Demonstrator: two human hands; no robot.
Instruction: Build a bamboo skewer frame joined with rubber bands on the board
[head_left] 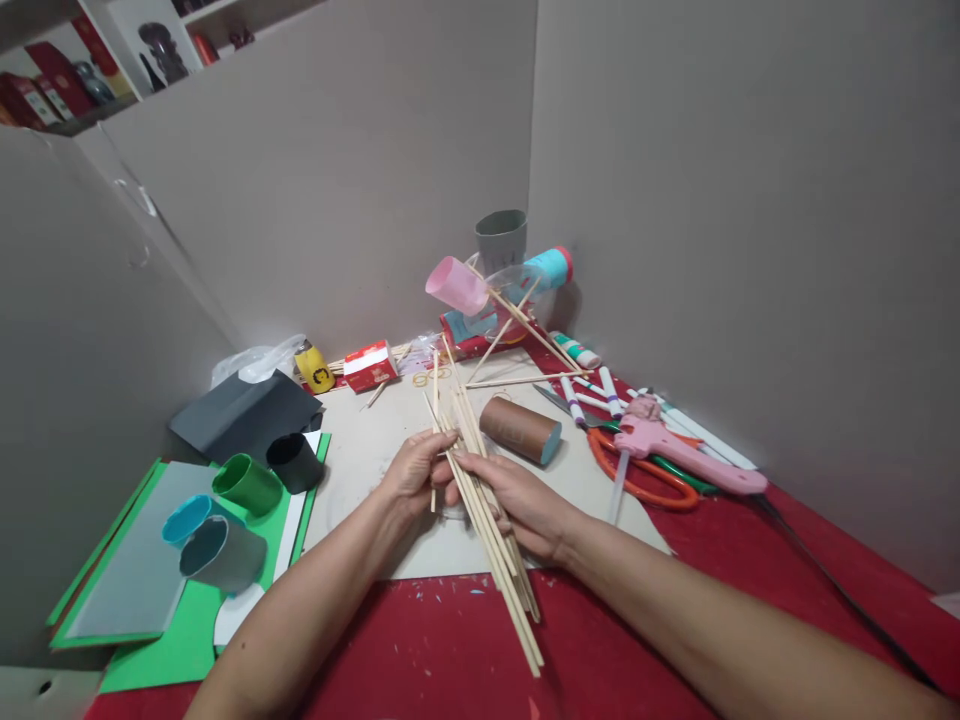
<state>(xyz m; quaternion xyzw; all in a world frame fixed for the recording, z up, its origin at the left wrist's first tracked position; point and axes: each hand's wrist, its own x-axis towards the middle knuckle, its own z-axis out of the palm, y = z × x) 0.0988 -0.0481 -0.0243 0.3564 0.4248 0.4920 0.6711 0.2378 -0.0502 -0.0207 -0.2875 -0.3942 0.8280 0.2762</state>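
My right hand (529, 500) is wrapped round a loose bundle of thin wooden sticks (514, 600), which slants from the middle of the board toward me. Close beside it, my left hand (411, 470) pinches a wooden stick (436, 385) at the bundle's left side; the fingers of both hands almost meet. Just beyond the right hand lies a brown cardboard tube (519, 430) with a light blue end. Behind the hands, more sticks form a frame (517, 380), and a pink paper cup (456, 285) sits at its upper end.
A beige board (345, 500) covers part of the red table (420, 650). At right lie a pink glue gun (675, 460), orange-handled scissors (645, 490) and markers (611, 392). Green (247, 484), black (296, 462) and grey (223, 555) paper tubes stand at left. Grey walls close off the back.
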